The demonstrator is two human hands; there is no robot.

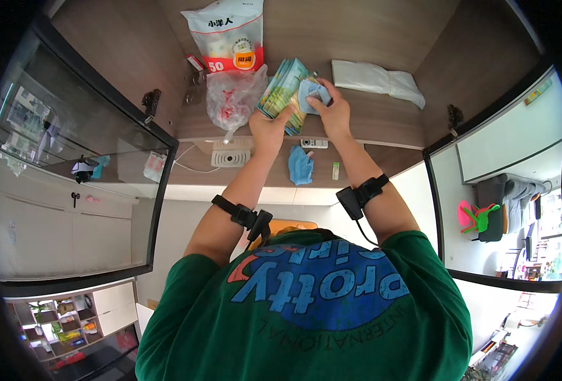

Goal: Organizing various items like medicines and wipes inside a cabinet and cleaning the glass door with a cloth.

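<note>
My left hand point(267, 131) grips a fanned stack of flat green packets point(283, 88), its thumb pressed across their lower part. A pale blue flat piece with rounded corners point(312, 95) is pinched between the thumb and fingers of my right hand point(335, 112). It sits right beside the packets, partly over a yellowish one. Both hands are over the front of a wooden cabinet shelf point(381, 116). Left of the packets lies a knotted clear plastic bag with red print point(233, 102). What the pale blue piece is, I cannot tell.
Behind the clear bag stands a large white-and-red printed pack point(228, 35). A folded white plastic packet point(376, 81) lies at right. Glass doors point(85, 157) swing out on both sides. On the lower shelf are a white vented device point(231, 158), a blue cloth point(301, 164) and a remote control point(314, 143).
</note>
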